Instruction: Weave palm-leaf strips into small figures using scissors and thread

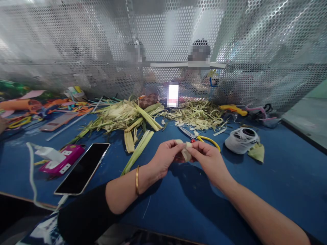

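Observation:
Pinched between both my hands is a small pale strip of dried husk [187, 156], bent into a loop above the blue table. My left hand [166, 154], with a gold bangle at the wrist, grips its left side. The fingers of my right hand [208, 160] close on its right side. Just beyond the hands lie scissors [187, 132] with red and yellow handles, partly hidden by my right hand. To the right stands a spool of white thread [241, 140] with a pale husk piece [257, 152] beside it.
Long husk leaves [120, 117] are heaped at the back left, and shredded trimmings [198, 114] at the back centre. A phone [83, 168] and a magenta power strip [61, 160] lie left. A yellow glue gun [233, 109] sits back right, before a perforated metal screen [163, 37].

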Available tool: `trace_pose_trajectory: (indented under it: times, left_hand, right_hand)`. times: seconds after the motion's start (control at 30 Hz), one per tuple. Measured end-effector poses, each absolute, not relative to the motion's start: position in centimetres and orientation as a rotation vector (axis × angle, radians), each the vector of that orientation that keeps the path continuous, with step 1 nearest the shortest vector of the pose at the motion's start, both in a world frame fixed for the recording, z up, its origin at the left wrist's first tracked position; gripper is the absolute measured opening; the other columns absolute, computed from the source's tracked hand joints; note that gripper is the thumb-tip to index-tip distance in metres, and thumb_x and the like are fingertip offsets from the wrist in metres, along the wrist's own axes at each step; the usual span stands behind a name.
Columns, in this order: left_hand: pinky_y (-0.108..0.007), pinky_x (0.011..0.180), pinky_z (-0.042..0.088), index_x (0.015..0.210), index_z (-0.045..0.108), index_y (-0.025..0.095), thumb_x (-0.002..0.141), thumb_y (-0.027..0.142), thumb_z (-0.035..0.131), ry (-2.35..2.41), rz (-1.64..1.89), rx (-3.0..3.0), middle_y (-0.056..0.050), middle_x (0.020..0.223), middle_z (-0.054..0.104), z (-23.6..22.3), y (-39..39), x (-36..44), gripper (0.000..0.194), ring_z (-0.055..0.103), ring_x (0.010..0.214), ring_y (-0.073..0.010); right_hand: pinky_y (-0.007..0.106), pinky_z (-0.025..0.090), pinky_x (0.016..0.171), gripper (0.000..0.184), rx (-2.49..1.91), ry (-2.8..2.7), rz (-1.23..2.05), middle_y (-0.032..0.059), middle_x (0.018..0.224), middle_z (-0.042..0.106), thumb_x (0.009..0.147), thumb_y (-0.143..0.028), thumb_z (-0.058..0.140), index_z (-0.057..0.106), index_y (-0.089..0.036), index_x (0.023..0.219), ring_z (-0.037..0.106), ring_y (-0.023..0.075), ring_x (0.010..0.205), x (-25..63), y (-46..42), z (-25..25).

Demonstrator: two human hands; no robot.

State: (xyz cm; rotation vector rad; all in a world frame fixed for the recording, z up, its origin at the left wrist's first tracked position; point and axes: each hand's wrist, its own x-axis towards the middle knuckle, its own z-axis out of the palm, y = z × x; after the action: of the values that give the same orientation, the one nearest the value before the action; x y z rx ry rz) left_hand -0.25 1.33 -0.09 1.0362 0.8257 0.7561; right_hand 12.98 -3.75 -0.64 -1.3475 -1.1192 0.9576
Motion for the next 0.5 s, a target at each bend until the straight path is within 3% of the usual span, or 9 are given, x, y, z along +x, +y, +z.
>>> trace_pose_trajectory:
  times: [0.3,0.5]
  left_hand:
    - [-0.021,0.054,0.048,0.072,0.060,0.013,0.080,0.026,0.065,0.880,0.762,0.969,-0.001,0.061,0.062,0.1,1.8,-0.5,0.016,0.055,0.051,-0.0085]
    - [-0.016,0.043,0.037,0.071,0.058,0.014,0.081,0.022,0.063,0.982,0.788,0.972,0.000,0.063,0.060,-0.1,2.4,-0.5,0.014,0.052,0.048,-0.0060]
  right_hand:
    - [0.027,0.042,0.058,0.023,-1.333,-1.112,0.704,-0.0015,0.060,0.057,0.071,-0.040,0.067,0.059,-0.019,0.064,0.050,0.0131,0.059,13.1,-4.0,-0.1]
    - [0.030,0.048,0.064,0.024,-1.286,-1.110,0.735,0.0007,0.064,0.064,0.074,-0.042,0.068,0.059,-0.021,0.066,0.059,0.0167,0.064,12.9,-4.7,1.1]
